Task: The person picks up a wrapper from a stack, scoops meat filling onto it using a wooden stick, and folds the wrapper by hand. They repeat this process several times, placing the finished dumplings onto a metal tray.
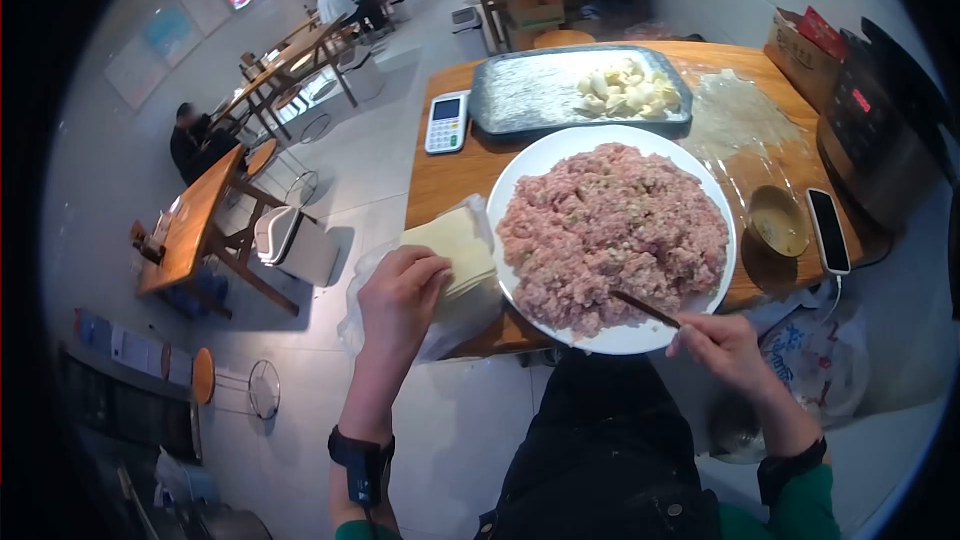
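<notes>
A large white plate [508, 292] is heaped with minced meat filling [615, 230] flecked with green. My right hand [722, 348] grips a thin dark wooden stick [648, 309], whose far end touches the filling near the plate's front edge. To the left of the plate, a stack of square pale-yellow wonton wrappers [455, 242] lies on a plastic bag [462, 320]. My left hand [402, 292] rests at the stack's left edge, fingers closed in a pinch on a wrapper. Behind the plate, folded wontons [628, 90] sit at the right of a floured tray [482, 123].
A card terminal [447, 123] stands left of the tray. On the right are a small bowl [778, 221], a charging phone [828, 230], a dark cooker [880, 130] and a cardboard box [800, 58]. Plastic film [745, 115] covers part of the wooden table [425, 180]. Seated people are farther off.
</notes>
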A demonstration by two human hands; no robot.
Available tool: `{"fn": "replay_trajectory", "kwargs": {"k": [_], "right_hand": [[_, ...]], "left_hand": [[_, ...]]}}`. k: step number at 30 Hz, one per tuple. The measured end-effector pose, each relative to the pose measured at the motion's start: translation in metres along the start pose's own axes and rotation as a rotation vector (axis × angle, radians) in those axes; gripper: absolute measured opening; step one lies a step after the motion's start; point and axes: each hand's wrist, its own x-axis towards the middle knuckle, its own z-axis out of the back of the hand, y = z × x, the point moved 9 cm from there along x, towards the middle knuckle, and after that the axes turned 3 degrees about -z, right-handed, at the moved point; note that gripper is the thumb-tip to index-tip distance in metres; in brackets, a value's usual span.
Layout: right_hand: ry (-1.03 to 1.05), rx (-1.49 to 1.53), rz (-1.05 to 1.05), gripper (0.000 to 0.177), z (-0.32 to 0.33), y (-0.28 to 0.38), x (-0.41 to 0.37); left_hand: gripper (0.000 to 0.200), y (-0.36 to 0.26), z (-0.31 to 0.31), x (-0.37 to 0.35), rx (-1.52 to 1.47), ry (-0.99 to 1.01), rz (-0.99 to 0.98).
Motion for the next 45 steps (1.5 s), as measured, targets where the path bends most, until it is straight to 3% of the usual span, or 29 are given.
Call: {"fn": "replay_trajectory", "kwargs": {"k": [5, 11, 18, 23, 30, 36, 38, 39, 41, 43, 45], "right_hand": [[-0.03, 0.122, -0.055, 0.023, -0.01, -0.018, -0.018], [-0.052, 0.109, -0.06, 0.023, -0.013, -0.024, -0.028], [-0.039, 0.062, -0.024, 0.021, -0.019, -0.02, -0.035], [-0.042, 0.039, -0.035, 0.021, -0.021, -0.021, -0.038], [-0.06, 0.028, 0.038, 0.021, -0.025, -0.016, -0.041], [-0.045, 0.027, 0.022, 0.022, -0.026, -0.024, -0.046], [-0.059, 0.038, 0.023, 0.024, -0.025, -0.026, -0.048], [-0.062, 0.037, 0.021, 0.024, -0.025, -0.027, -0.049], [-0.089, -0.007, 0.112, 0.026, -0.023, -0.02, -0.049], [-0.105, -0.034, 0.119, 0.028, -0.023, -0.019, -0.048], [-0.132, -0.067, 0.112, 0.03, -0.018, -0.015, -0.047]], "left_hand": [[0.01, -0.002, -0.007, 0.006, 0.019, 0.142, 0.023], [0.004, -0.013, -0.012, 0.011, 0.082, 0.166, -0.077], [0.005, -0.003, -0.022, 0.016, 0.087, 0.244, -0.01], [0.002, -0.019, -0.018, 0.02, 0.031, 0.22, -0.15], [0.004, -0.013, -0.028, 0.023, 0.138, 0.274, -0.112], [0.006, 0.023, -0.033, 0.027, -0.107, 0.362, 0.175], [0.008, 0.038, -0.023, 0.027, -0.11, 0.139, 0.231], [0.008, 0.043, -0.025, 0.026, -0.113, 0.14, 0.229], [0.011, 0.067, -0.031, 0.02, -0.472, 0.096, 0.369], [0.013, 0.075, -0.025, 0.023, -0.587, 0.055, 0.339], [0.016, 0.107, -0.015, 0.011, -0.84, -0.21, 0.64]]}}
